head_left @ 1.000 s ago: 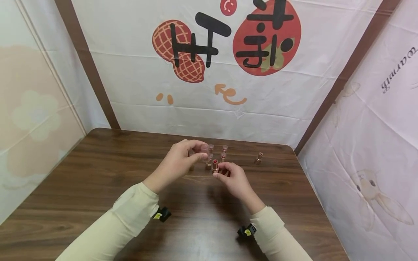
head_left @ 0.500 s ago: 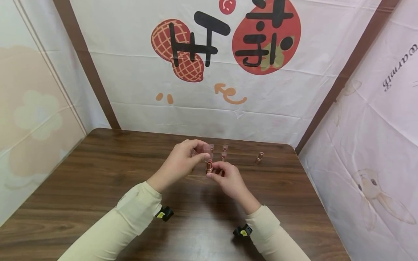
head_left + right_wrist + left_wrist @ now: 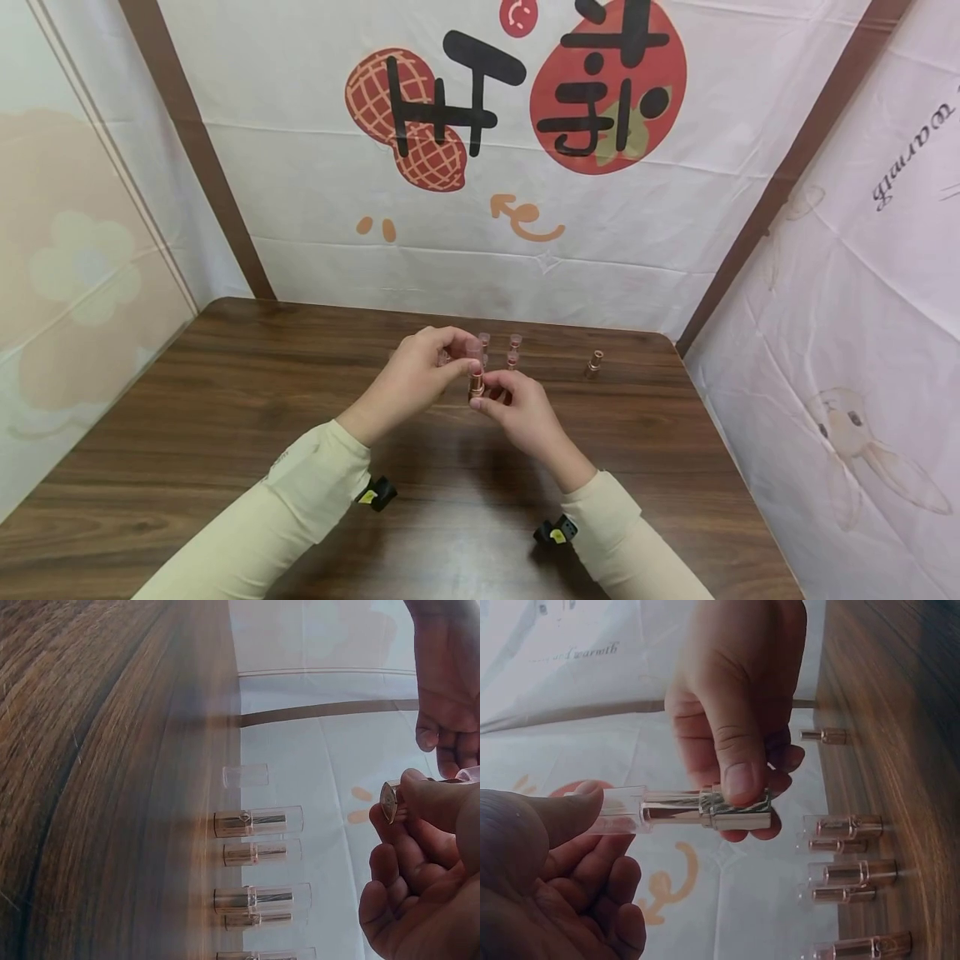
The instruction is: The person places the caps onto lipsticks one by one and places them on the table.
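Note:
My left hand (image 3: 412,371) pinches a clear cap (image 3: 624,801) between thumb and fingers. Below it, my right hand (image 3: 531,415) grips the shiny rose-gold base of a lipstick (image 3: 476,385), held upright above the table. The cap is over the lipstick's top end, in line with the tube; its lower rim reaches the gold collar in the left wrist view. In the right wrist view, the round bottom of the tube shows beside the right thumb, and most of the cap is out of frame.
Several lipsticks with clear caps (image 3: 251,823) stand in rows on the wooden table (image 3: 300,350) behind the hands. A loose clear cap (image 3: 245,775) stands at the end of their row. Farther right is an uncapped lipstick (image 3: 595,364). Printed cloth walls (image 3: 315,275) enclose the table.
My right hand has moved left, bringing the lipstick under the cap. The red tip, bare a second ago, is now covered by the cap. My left hand has barely moved.

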Demonstrator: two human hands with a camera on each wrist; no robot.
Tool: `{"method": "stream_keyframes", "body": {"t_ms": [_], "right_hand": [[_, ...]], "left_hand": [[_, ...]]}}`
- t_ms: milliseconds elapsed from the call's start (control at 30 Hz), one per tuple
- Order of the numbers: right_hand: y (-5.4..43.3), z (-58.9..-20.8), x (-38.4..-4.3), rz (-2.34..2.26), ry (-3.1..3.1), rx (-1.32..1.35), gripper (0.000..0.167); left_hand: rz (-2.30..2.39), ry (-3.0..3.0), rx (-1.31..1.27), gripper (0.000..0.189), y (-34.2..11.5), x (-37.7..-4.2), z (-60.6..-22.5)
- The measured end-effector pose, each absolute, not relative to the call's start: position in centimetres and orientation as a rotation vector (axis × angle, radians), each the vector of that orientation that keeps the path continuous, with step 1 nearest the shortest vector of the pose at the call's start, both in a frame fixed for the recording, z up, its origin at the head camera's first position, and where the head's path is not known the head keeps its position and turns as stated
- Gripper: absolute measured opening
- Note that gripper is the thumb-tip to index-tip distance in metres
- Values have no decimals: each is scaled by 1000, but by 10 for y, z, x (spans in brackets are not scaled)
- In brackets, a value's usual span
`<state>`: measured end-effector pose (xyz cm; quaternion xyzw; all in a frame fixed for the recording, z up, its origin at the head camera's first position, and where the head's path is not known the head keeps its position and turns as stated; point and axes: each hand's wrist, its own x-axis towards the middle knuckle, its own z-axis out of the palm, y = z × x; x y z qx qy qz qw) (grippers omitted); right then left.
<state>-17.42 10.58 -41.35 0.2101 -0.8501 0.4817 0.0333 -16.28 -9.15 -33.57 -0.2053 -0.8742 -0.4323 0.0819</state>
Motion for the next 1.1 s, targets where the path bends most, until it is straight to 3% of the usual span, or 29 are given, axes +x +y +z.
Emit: {"method": "stream_keyframes", "body": {"t_ms": [1100], "right_hand": [[101, -405, -178, 1547, -2532, 696, 17]], "left_hand": [[-1259, -2652, -649, 18, -91, -168, -349]]}}
